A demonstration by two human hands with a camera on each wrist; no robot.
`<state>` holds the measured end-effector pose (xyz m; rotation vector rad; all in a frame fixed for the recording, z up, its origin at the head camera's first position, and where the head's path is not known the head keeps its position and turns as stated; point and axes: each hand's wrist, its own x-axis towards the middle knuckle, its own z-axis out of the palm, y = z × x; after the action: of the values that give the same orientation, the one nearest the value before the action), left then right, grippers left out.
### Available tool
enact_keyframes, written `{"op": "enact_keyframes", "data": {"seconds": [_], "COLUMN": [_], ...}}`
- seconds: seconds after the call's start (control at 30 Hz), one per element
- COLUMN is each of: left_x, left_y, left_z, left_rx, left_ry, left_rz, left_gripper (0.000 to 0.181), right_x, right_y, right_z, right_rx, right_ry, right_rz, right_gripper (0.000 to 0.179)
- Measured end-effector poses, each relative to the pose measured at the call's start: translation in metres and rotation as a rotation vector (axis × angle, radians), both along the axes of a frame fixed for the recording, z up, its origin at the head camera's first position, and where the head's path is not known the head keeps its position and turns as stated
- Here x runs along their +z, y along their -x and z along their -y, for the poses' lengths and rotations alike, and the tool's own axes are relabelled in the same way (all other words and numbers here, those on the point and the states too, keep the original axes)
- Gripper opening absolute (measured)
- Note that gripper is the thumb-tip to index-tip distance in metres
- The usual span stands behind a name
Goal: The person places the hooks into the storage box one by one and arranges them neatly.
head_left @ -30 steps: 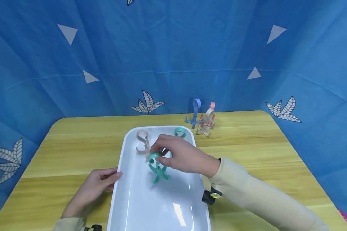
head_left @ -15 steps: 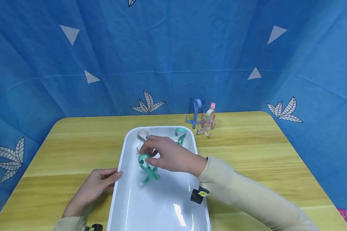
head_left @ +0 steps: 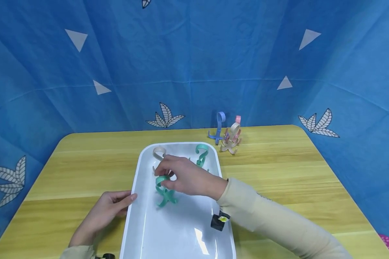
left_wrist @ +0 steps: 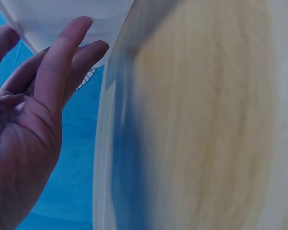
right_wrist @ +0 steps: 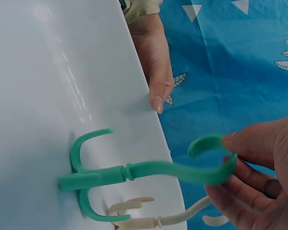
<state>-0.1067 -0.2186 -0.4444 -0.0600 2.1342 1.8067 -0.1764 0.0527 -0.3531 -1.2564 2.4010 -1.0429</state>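
Note:
My right hand [head_left: 184,176] pinches the curled top of a green four-claw hook [head_left: 166,197] over the left half of the white tray [head_left: 178,233]. The right wrist view shows the green hook's claws low against the tray floor; whether they touch it, I cannot tell. Behind my right hand, a beige hook [head_left: 159,151] stands at the tray's far left, partly hidden. Another green hook [head_left: 201,155] stands at the far right of the tray. My left hand [head_left: 105,212] holds the tray's left edge, thumb at the rim and fingers against the outside.
On the wooden table [head_left: 278,180], behind the tray's far right corner, stand a blue hook [head_left: 218,127], a beige hook [head_left: 231,141] and a pink hook [head_left: 238,120] close together. A blue patterned cloth [head_left: 188,54] hangs behind the table.
My right hand has moved left and slightly down with the green hook, uncovering more of the far-right green hook and covering more of the beige one. My left hand stays at the tray's edge.

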Motion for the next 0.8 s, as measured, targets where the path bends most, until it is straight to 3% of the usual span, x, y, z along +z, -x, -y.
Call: {"op": "enact_keyframes", "data": {"seconds": [0.37, 0.53, 0.67, 0.8], "left_x": [0.001, 0.0, 0.0, 0.0], "left_y": [-0.001, -0.002, -0.002, -0.002], "left_z": [0.0, 0.001, 0.001, 0.001], "left_rx": [0.006, 0.009, -0.001, -0.008], "left_ry": [-0.004, -0.001, -0.008, -0.002], "left_rz": [0.01, 0.016, 0.009, -0.007], "left_gripper": [0.055, 0.055, 0.055, 0.055], "right_x": [0.007, 0.006, 0.005, 0.009], "right_y": [0.002, 0.004, 0.009, 0.017], "right_z": [-0.014, -0.028, -0.045, -0.066], "right_rx": [-0.041, -0.073, -0.146, -0.277], "right_ry": [0.051, 0.174, 0.316, 0.373], "right_rz": [-0.024, -0.061, -0.107, -0.133], "right_gripper": [0.019, 0.013, 0.014, 0.014]}}
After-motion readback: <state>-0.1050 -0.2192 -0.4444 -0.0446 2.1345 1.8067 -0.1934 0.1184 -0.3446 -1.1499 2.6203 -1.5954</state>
